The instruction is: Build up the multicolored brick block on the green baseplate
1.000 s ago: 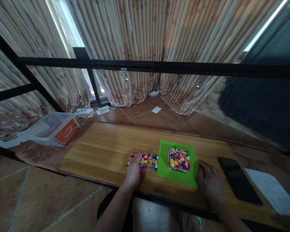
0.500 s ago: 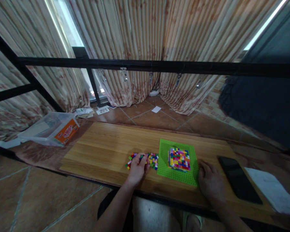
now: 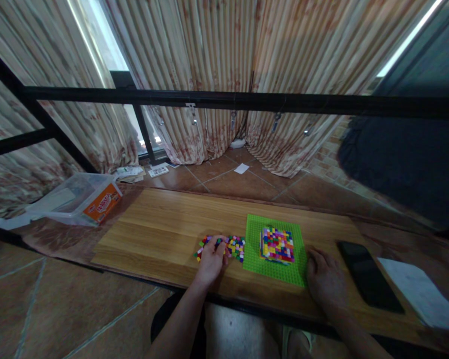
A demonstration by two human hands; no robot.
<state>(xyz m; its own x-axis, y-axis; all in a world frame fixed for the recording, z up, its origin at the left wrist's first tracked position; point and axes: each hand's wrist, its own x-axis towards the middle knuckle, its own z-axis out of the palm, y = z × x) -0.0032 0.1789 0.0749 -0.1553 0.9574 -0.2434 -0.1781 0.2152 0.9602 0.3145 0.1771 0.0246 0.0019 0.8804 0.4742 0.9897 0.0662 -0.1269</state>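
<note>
A green baseplate (image 3: pixel 253 238) lies on the wooden tabletop (image 3: pixel 160 224), with a multicoloured square block of small bricks (image 3: pixel 277 245) built on its middle. Just left of the plate lies a pile of loose coloured bricks (image 3: pixel 235 247). My left hand (image 3: pixel 210 260) lies on that pile, fingers bent together with their tips among the bricks; what they pinch is hidden. My right hand (image 3: pixel 325 280) rests on the table at the plate's near right corner, with curled fingers touching the plate's edge and nothing seen in them.
A black phone (image 3: pixel 368 276) and a white sheet (image 3: pixel 422 299) lie at the right. A clear plastic box (image 3: pixel 78 198) with an orange label sits far left. A black metal bar (image 3: pixel 224 99) crosses above the table, with curtains behind.
My left hand turned over from holding bricks up near the plate and dropped its fingers into the pile. The right hand stayed put.
</note>
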